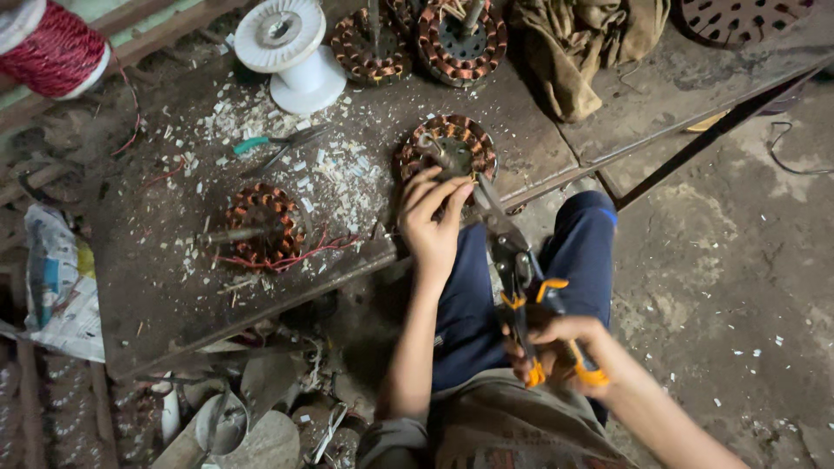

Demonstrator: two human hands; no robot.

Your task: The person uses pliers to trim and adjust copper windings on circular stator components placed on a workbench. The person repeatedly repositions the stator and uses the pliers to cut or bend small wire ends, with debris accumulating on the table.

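A round motor stator with copper windings (460, 139) lies on the dark workbench (156, 287) near its front edge. My left hand (432, 217) rests on the stator's near side, fingers bent over the winding. My right hand (560, 352) grips the orange handles of a pair of pliers (517, 260). The pliers' jaws reach up to the stator's lower right rim, beside my left fingers. My blue trouser legs show below the bench.
A second stator with red wires (261, 227) lies to the left. Small green-handled cutters (274, 143), a white empty spool (291, 52), a red wire spool (52, 48), more stators (460, 39) and a rag (578, 43) sit farther back. White scraps litter the bench.
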